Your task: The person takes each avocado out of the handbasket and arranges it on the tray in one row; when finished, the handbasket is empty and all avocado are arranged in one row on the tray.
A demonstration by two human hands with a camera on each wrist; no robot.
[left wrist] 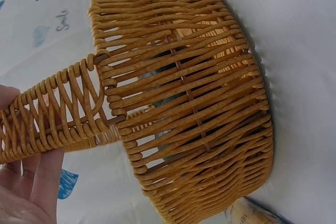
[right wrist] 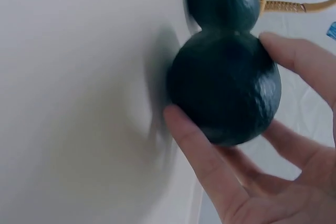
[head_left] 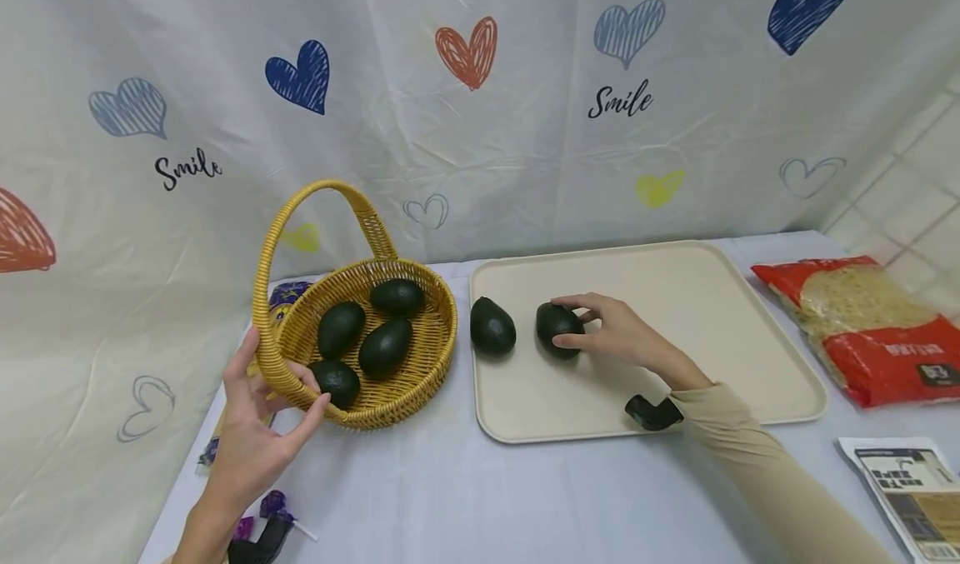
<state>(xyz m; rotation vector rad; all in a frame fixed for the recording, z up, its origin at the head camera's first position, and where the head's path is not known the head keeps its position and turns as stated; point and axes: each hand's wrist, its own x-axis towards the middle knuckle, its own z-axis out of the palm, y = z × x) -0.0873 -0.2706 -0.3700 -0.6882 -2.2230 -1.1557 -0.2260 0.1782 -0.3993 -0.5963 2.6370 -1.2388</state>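
Your right hand (head_left: 618,331) grasps an avocado (head_left: 557,329); glossy skin may slip; your left hand (head_left: 253,435) grips the basket handle (head_left: 264,297); tugging risks tipping.

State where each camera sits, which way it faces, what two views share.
Head: on the head, facing forward and down at the basket and tray; left hand and right hand show.
Left: on the left wrist, facing the basket's side and handle; part of that hand shows.
Right: on the right wrist, facing the gripped avocado; part of that hand shows.
Shared: head and right wrist both show that avocado.
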